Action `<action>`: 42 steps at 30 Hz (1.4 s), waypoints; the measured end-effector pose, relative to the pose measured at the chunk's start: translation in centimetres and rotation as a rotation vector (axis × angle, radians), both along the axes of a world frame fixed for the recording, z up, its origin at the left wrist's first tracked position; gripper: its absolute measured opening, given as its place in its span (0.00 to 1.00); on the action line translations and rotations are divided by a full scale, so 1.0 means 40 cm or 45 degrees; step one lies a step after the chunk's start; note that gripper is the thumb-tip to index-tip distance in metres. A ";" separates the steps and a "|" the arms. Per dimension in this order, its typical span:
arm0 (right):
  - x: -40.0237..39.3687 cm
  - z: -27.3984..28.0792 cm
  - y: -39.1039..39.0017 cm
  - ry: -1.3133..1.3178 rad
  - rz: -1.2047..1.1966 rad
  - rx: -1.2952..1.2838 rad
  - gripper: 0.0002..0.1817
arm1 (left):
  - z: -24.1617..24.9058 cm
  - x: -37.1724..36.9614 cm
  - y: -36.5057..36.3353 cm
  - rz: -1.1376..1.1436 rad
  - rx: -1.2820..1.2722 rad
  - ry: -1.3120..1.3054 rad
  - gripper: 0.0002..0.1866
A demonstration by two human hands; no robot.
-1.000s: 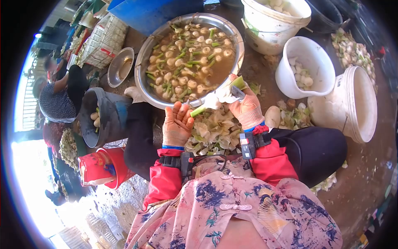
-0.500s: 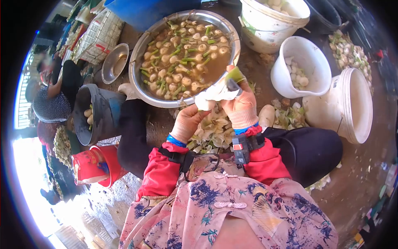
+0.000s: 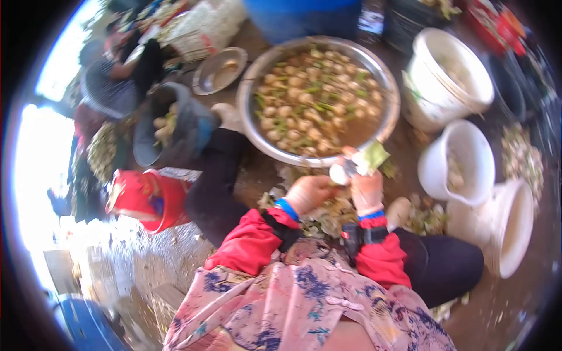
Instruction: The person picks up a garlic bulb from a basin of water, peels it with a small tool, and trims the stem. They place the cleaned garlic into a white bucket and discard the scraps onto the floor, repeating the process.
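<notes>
A smooth white bulb [image 3: 338,174] sits between my two hands, just in front of the metal basin [image 3: 244,117]. My left hand [image 3: 309,193] is closed, its fingertips at the bulb's near side. My right hand [image 3: 366,190] is closed too, gripping a green-and-white leaf layer [image 3: 374,155] that sticks out past the fingers. A small dark piece [image 3: 350,167] shows at its thumb, too blurred to name. Many round bulbs with green stalks float in brown water in the basin. Pale peelings [image 3: 328,219] lie on the ground under my hands.
White buckets [image 3: 430,105] stand or lie at the right, some holding bulbs. A blue tub [image 3: 301,20] is behind the basin. At the left are a grey bucket [image 3: 146,140], a red bucket [image 3: 170,202], a small metal bowl [image 3: 202,79] and another person [image 3: 108,88].
The view has swung, so the scene sits further right and the basin lower. The bulb now shows rounder and barer, and the leaf layer hangs to the right of my right hand.
</notes>
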State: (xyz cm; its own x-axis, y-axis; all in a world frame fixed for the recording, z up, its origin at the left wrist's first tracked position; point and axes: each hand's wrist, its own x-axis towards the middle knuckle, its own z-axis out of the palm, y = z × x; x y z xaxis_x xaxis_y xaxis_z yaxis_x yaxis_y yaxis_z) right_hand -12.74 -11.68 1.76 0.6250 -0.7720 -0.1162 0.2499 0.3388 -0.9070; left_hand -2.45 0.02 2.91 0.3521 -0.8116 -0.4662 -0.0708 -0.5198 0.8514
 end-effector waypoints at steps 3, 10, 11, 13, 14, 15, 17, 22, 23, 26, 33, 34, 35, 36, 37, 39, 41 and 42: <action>0.014 -0.022 0.007 0.013 -0.085 0.068 0.16 | 0.017 0.004 0.014 -0.013 -0.057 0.196 0.15; 0.015 -0.022 -0.024 -0.077 -0.069 0.795 0.13 | -0.031 0.063 0.072 0.298 -0.214 0.519 0.14; 0.005 -0.057 -0.021 -0.008 0.004 0.767 0.13 | -0.088 0.087 0.089 0.409 -0.373 0.657 0.13; -0.008 -0.116 0.006 0.211 0.170 0.561 0.13 | -0.066 0.157 0.118 0.618 -0.503 0.624 0.12; -0.009 -0.156 0.014 0.269 0.302 0.509 0.14 | -0.052 0.195 0.133 0.722 -0.497 0.579 0.12; -0.006 -0.151 0.029 0.435 0.474 0.249 0.15 | -0.036 0.235 0.140 0.813 -0.489 0.533 0.11; 0.003 -0.170 0.052 0.517 0.706 0.320 0.18 | 0.020 0.316 0.133 0.787 -0.406 0.247 0.12; 0.022 -0.177 0.061 1.010 0.850 -0.250 0.09 | 0.160 0.403 -0.136 0.146 -0.151 -0.493 0.13; 0.020 -0.126 0.044 1.048 0.884 -0.307 0.09 | 0.202 0.381 -0.235 0.052 -0.175 -0.593 0.13; 0.013 -0.130 0.030 1.128 0.932 -0.453 0.13 | 0.286 0.369 -0.519 -0.183 -0.738 -0.263 0.19; -0.029 -0.267 -0.018 0.975 0.722 -0.276 0.16 | 0.012 0.402 -0.708 -0.605 -0.674 -0.666 0.34; -0.037 -0.326 -0.013 0.901 0.597 -0.512 0.16 | -0.026 0.372 -0.679 -0.890 -0.429 -1.556 0.29; -0.041 -0.313 -0.030 0.899 0.594 -0.504 0.16 | -0.137 0.415 -0.658 -1.049 -0.370 -1.653 0.24; -0.046 -0.262 -0.050 0.969 0.614 -0.291 0.15 | -0.253 0.441 -0.639 -0.758 -0.141 -1.204 0.23; -0.051 -0.211 -0.073 1.036 0.633 -0.074 0.15 | -0.337 0.448 -0.621 -0.464 0.076 -0.751 0.21; -0.049 -0.186 -0.119 1.108 0.792 0.051 0.25 | -0.407 0.411 -0.603 -0.164 0.376 -0.823 0.25; -0.056 -0.202 -0.123 1.205 0.735 -0.030 0.25 | -0.433 0.397 -0.588 -0.294 0.414 -0.730 0.30; -0.058 -0.206 -0.132 1.187 0.760 0.068 0.28 | -0.439 0.393 -0.574 -0.411 0.454 -0.637 0.34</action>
State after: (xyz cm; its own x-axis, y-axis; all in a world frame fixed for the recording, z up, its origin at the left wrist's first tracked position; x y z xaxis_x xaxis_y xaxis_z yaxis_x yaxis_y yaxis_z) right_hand -15.06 -16.95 -6.49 0.5452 -0.3558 -0.7590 -0.7397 0.2219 -0.6353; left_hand 13.25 -22.92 -14.67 0.3612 -0.7393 -0.5684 -0.6084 -0.6487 0.4572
